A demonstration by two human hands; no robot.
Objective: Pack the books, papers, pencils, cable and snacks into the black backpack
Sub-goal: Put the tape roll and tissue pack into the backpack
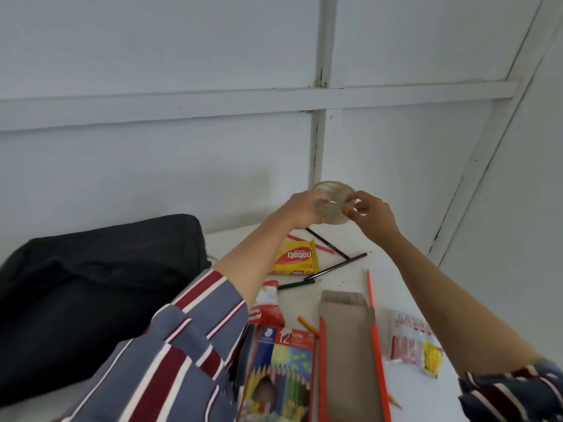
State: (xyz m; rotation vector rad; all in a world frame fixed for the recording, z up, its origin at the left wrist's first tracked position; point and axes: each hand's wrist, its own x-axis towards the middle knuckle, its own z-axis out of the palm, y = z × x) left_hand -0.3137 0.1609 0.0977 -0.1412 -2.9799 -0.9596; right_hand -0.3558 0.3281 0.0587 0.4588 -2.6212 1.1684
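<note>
**Both hands on a clear round container above the table's far corner**

The black fabric backpack (91,287) lies at the left of the white table (393,278), well left of the yellow Nabati wafer packet (295,259). The left hand (304,210), up and just right of that packet, has its fingers curled round a clear round plastic container (333,202) held above the table. The right hand (373,216) pinches the container's right edge.

Below the yellow packet lies a red-and-white snack packet (268,306), and below that a colourful box of twelve Luna colouring pencils (283,370). Right of the yellow packet lie loose pencils: a pink one (316,246), two dark ones (327,243), a green one (300,283). Lower right of it rests a flat brown cardboard sleeve (350,354) with orange pencils (376,330) alongside. Farthest right lies a pink-and-yellow snack packet (416,345).
</note>
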